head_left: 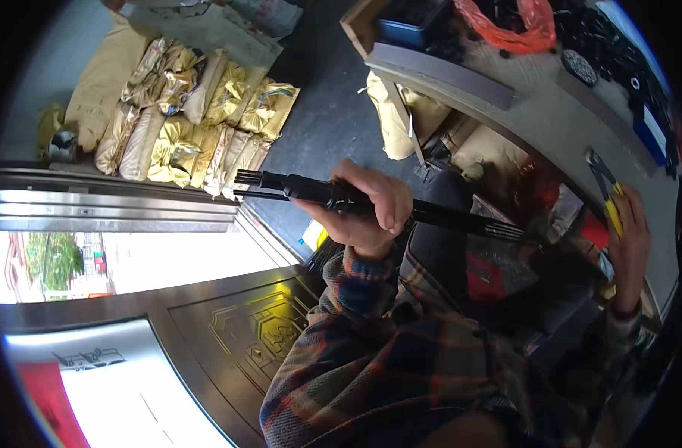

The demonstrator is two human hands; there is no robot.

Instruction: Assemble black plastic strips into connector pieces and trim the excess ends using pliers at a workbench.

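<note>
My left hand (367, 205), in a plaid sleeve, is closed around a long bundle of thin black rods (460, 218) with a thicker black collar near its left end. The bundle lies nearly level above my lap, its right end a little lower. What kind of thing it is, I cannot make out for sure; it resembles a folded umbrella frame. At the right, my right hand (630, 239) grips the yellow handles of a pair of pliers (602, 179). Their metal jaws point away from me over the worktable, close to its near edge.
The worktable (505, 123) carries a blue box (408, 26), a red plastic bag (509, 30) and many small black parts (617, 37). Tied yellow sacks (180, 149) are stacked at the far left. A dark carved door (244, 321) stands by the bright doorway at the left.
</note>
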